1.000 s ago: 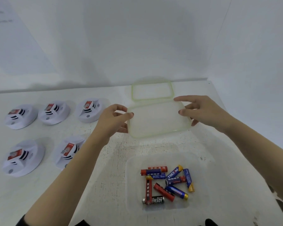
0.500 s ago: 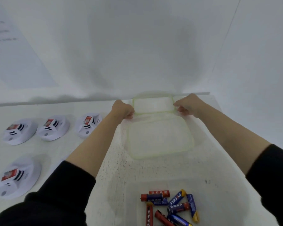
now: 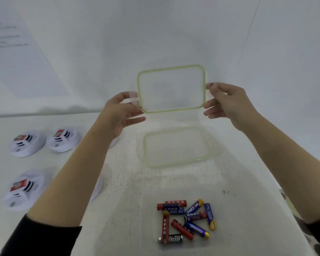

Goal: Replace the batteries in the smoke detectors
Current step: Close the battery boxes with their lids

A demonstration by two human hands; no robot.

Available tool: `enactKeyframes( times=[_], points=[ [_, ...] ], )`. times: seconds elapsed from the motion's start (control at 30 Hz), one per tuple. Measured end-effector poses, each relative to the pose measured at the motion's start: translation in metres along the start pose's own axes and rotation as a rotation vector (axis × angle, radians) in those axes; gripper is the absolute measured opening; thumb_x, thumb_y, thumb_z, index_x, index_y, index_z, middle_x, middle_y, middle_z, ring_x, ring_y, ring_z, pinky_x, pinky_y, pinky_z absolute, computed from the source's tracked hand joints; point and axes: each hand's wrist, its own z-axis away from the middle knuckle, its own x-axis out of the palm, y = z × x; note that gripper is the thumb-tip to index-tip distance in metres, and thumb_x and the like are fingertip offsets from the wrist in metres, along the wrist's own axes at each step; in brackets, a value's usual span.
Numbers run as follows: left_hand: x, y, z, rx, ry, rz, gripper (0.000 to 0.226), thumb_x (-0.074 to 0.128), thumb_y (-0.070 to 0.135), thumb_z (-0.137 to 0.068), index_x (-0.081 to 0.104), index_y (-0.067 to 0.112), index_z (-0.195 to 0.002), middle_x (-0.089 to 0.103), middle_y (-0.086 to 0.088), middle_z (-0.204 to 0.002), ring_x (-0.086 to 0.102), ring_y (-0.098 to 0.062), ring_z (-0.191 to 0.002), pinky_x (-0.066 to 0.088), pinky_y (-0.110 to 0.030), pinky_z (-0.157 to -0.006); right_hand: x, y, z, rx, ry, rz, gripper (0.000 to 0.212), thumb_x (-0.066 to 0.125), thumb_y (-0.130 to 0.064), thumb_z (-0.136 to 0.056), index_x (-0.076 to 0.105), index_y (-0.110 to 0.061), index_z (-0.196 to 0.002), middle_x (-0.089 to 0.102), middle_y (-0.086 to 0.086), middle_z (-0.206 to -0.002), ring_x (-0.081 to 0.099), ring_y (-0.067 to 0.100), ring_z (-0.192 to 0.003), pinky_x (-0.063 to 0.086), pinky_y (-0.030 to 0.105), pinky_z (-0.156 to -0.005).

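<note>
A clear lid with a green rim [image 3: 171, 88] is raised in the air above the table. My left hand [image 3: 121, 111] pinches its left clip, and my right hand [image 3: 227, 101] pinches its right edge. A second green-rimmed clear lid [image 3: 177, 146] lies flat on the table beneath. Near me, an open clear box [image 3: 129, 218] holds several red and blue batteries [image 3: 185, 218]. White smoke detectors [image 3: 63, 140] with red battery tabs sit at the left.
A white wall stands close behind the table, and another closes the right side. Two more smoke detectors [image 3: 27, 143] [image 3: 21, 190] lie at the far left; another is partly hidden under my left arm.
Both hands reached to the far lid at the back of the table, took hold of its sides and lifted it up. The nearer lid stayed flat on the table.
</note>
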Motion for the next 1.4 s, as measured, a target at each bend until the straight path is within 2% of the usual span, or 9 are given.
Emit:
enactKeyframes(
  times=[0.13, 0.23, 0.4, 0.5, 0.6, 0.77, 0.93, 1.13, 1.4],
  points=[
    [-0.005, 0.011, 0.046, 0.083, 0.017, 0.034, 0.031, 0.053, -0.016, -0.086, 0.062, 0.013, -0.092, 0.072, -0.003, -0.086, 0.072, -0.014, -0.079, 0.058, -0.024, -0.061, -0.009, -0.009, 0.045, 0.093, -0.15, -0.3, 0.027, 0.036, -0.012, -0.097, 0.063, -0.009, -0.102, 0.073, 0.016, -0.088, 0.072, 0.028, -0.078, 0.057, 0.029, -0.065],
    [-0.012, 0.006, 0.077, 0.06, -0.026, 0.038, 0.025, 0.054, -0.013, -0.087, 0.062, 0.011, -0.085, 0.073, 0.002, -0.073, 0.072, -0.011, -0.074, 0.057, -0.019, -0.06, -0.014, -0.007, 0.078, 0.214, -0.201, -0.488, 0.028, 0.037, -0.018, -0.091, 0.059, -0.002, -0.097, 0.072, 0.022, -0.091, 0.071, 0.027, -0.074, 0.056, 0.026, -0.06],
    [-0.027, -0.019, 0.12, -0.093, -0.131, -0.051, 0.035, 0.043, -0.014, -0.09, 0.064, 0.013, -0.089, 0.068, -0.006, -0.079, 0.065, -0.013, -0.055, 0.054, -0.018, -0.049, -0.015, 0.023, 0.131, 0.196, -0.182, -0.234, 0.018, 0.061, -0.011, -0.076, 0.067, -0.008, -0.092, 0.065, 0.002, -0.069, 0.056, 0.008, -0.049, 0.046, 0.016, -0.044],
    [-0.043, -0.033, 0.138, -0.208, -0.286, 0.176, 0.03, 0.067, 0.004, -0.069, 0.075, 0.01, -0.098, 0.073, -0.012, -0.089, 0.066, -0.016, -0.055, 0.054, -0.02, -0.047, -0.018, 0.042, 0.161, 0.242, -0.165, -0.169, 0.02, 0.058, 0.002, -0.084, 0.065, -0.008, -0.1, 0.057, 0.01, -0.068, 0.047, 0.011, -0.044, 0.042, 0.019, -0.043],
    [-0.049, -0.049, 0.156, -0.21, -0.355, -0.02, 0.063, 0.09, 0.033, -0.047, 0.075, 0.019, -0.106, 0.072, -0.011, -0.106, 0.069, -0.017, -0.07, 0.056, -0.022, -0.054, -0.021, 0.054, 0.183, 0.246, -0.163, -0.058, 0.028, 0.06, 0.003, -0.085, 0.061, -0.012, -0.11, 0.056, 0.015, -0.07, 0.047, 0.014, -0.048, 0.043, 0.021, -0.046],
    [-0.03, -0.068, 0.182, -0.141, -0.155, -0.401, 0.042, 0.076, 0.001, -0.076, 0.067, 0.026, -0.109, 0.061, -0.006, -0.101, 0.069, -0.015, -0.064, 0.054, -0.021, -0.057, -0.022, 0.067, 0.195, 0.097, -0.108, 0.24, 0.024, 0.063, -0.007, -0.086, 0.06, -0.021, -0.106, 0.057, 0.005, -0.061, 0.051, 0.012, -0.05, 0.045, 0.023, -0.052],
    [-0.024, -0.073, 0.192, -0.142, -0.122, -0.499, 0.048, 0.072, 0.0, -0.08, 0.06, 0.031, -0.114, 0.059, -0.006, -0.103, 0.07, -0.018, -0.064, 0.055, -0.024, -0.056, -0.021, 0.075, 0.195, -0.009, -0.096, 0.458, 0.025, 0.062, -0.018, -0.087, 0.058, -0.034, -0.106, 0.056, -0.008, -0.06, 0.053, 0.005, -0.053, 0.047, 0.029, -0.065],
    [-0.026, -0.078, 0.194, -0.249, -0.149, -0.51, 0.047, 0.077, 0.01, -0.079, 0.057, 0.03, -0.115, 0.066, -0.008, -0.095, 0.072, -0.019, -0.07, 0.057, -0.028, -0.06, -0.019, 0.075, 0.198, 0.08, -0.162, 0.414, 0.034, 0.068, -0.024, -0.084, 0.054, -0.04, -0.11, 0.063, 0.001, -0.089, 0.068, 0.015, -0.064, 0.056, 0.028, -0.066],
    [-0.03, -0.089, 0.192, -0.199, -0.159, -0.338, 0.069, 0.077, 0.023, -0.047, 0.064, 0.022, -0.115, 0.066, -0.014, -0.105, 0.071, -0.022, -0.072, 0.059, -0.03, -0.064, -0.017, 0.08, 0.202, 0.072, -0.155, 0.369, 0.037, 0.064, -0.02, -0.087, 0.053, -0.044, -0.111, 0.061, 0.002, -0.106, 0.069, 0.017, -0.072, 0.057, 0.027, -0.067]
  ],
)
